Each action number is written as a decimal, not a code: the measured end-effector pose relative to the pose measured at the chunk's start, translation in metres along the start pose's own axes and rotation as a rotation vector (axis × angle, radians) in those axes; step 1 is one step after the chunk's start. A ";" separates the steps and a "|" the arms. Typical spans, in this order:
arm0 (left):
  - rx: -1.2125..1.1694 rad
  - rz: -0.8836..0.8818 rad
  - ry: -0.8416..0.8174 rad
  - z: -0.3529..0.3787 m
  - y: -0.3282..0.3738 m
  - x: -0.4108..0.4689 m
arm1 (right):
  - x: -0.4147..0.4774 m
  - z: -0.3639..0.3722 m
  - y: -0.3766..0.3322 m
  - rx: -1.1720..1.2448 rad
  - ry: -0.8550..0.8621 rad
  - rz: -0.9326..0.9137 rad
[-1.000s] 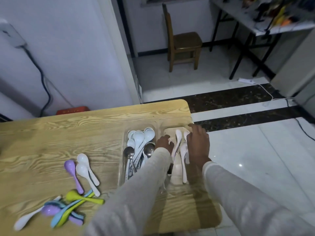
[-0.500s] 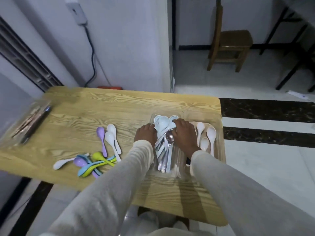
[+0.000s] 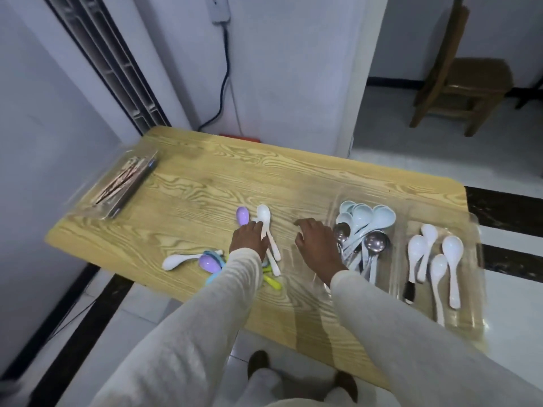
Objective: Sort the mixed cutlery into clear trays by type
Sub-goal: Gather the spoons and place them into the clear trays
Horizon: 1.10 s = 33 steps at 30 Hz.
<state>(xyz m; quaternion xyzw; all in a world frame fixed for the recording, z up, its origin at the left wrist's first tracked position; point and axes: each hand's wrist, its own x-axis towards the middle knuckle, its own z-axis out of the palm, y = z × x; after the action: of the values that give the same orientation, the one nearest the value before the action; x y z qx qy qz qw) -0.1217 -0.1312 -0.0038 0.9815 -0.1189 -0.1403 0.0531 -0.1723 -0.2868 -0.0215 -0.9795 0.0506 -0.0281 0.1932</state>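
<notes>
My left hand lies on the handles of a purple spoon and two white spoons on the wooden table; its fingers reach forward and I see no grip. My right hand hovers just left of the clear divided tray, fingers loosely curled and holding nothing. One tray compartment holds pale blue spoons and metal spoons. The compartment to its right holds white spoons. A loose pile lies under my left sleeve: a white spoon, a purple spoon, blue and green spoons.
A second clear tray with chopsticks sits at the table's far left corner. The wall with a hanging cable stands behind the table. A wooden chair is on the floor at the back right. The divided tray overhangs the table's right edge.
Both hands left the divided tray and moved left; my left hand now lies on the loose purple and white spoons. The view has swung left.
</notes>
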 end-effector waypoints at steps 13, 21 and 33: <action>-0.044 0.082 -0.175 0.026 -0.064 0.026 | 0.019 0.079 -0.053 0.102 -0.168 0.407; -0.036 0.095 -0.207 0.043 -0.052 0.039 | 0.053 0.094 -0.067 0.187 -0.242 0.480; -0.230 -0.276 -0.283 0.061 0.004 0.049 | 0.059 0.060 -0.035 0.329 -0.095 0.515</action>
<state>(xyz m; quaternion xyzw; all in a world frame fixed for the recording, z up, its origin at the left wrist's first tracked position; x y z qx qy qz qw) -0.0947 -0.1518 -0.0738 0.9465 0.0268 -0.2951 0.1277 -0.1063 -0.2387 -0.0612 -0.8903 0.2827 0.0599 0.3519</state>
